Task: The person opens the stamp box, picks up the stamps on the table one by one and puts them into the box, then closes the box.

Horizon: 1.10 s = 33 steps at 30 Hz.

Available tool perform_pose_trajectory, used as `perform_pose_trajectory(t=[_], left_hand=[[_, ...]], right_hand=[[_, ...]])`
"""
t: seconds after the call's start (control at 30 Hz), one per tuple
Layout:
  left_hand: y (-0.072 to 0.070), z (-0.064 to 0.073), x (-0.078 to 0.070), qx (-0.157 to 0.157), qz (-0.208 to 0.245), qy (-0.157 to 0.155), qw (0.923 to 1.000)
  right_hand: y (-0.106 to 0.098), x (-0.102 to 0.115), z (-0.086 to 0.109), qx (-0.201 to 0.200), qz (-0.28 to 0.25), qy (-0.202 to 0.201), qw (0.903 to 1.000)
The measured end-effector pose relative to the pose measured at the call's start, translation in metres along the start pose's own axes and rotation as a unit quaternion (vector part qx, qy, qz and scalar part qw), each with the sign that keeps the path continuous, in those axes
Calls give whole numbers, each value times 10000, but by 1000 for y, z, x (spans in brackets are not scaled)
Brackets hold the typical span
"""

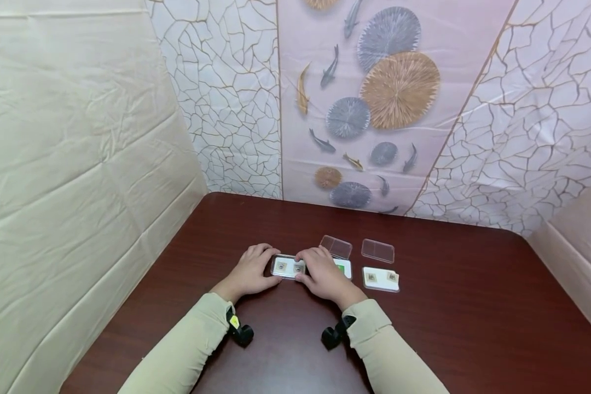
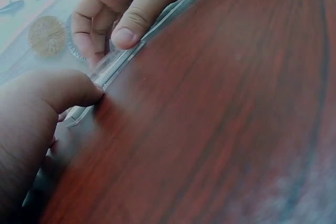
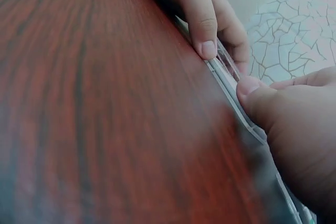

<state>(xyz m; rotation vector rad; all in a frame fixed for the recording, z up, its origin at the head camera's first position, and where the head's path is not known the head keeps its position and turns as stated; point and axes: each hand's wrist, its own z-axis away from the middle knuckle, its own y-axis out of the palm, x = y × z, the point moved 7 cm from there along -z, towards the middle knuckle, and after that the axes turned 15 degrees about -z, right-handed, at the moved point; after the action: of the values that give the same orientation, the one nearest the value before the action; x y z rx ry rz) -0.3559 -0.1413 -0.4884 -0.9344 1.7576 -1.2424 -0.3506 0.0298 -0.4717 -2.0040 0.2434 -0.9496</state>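
Note:
A flat clear plastic case [image 1: 289,272] with a white insert lies on the table, two small beige squares with dark centres showing in it. My left hand [image 1: 250,273] grips its left end, thumb at the near edge and fingers at the far side. Over the right end, my right hand [image 1: 326,276] holds the case between thumb and fingers, covering part of it. From the right wrist, a clear lid [image 3: 228,59] appears slightly raised above the case's lower part [image 3: 231,97]. My right thumb [image 3: 251,88] is right at its edge.
Partly behind my right hand lies a second case [image 1: 346,268] with a green patch. Farther right is a third case [image 1: 381,285] with two beige squares. Two clear lids [image 1: 336,247] [image 1: 378,250] lie behind them on the dark red wooden table [image 1: 473,306]. A patterned cloth [image 1: 345,153] hangs behind.

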Motion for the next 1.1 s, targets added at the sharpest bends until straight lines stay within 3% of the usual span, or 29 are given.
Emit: perform_pose_trajectory(t=[0.5, 0.7, 0.87, 0.97, 1.1], left_hand=[[-3, 3, -3, 102, -148, 154, 9997], [1, 0, 0, 107, -290, 215, 9993], [6, -2, 4, 248, -319, 88, 9991], [6, -3, 3, 189, -364, 41, 9992], [5, -2, 3, 45, -638, -117, 9979]], right_hand=[[-3, 1, 4, -103, 47, -157, 9998], [-4, -6, 1, -109, 97, 406, 9991], [-5, -14, 0, -94, 232, 791, 9966], [-9, -14, 0, -220, 255, 545, 9979], [-28, -22, 3, -784, 416, 186, 9959]])
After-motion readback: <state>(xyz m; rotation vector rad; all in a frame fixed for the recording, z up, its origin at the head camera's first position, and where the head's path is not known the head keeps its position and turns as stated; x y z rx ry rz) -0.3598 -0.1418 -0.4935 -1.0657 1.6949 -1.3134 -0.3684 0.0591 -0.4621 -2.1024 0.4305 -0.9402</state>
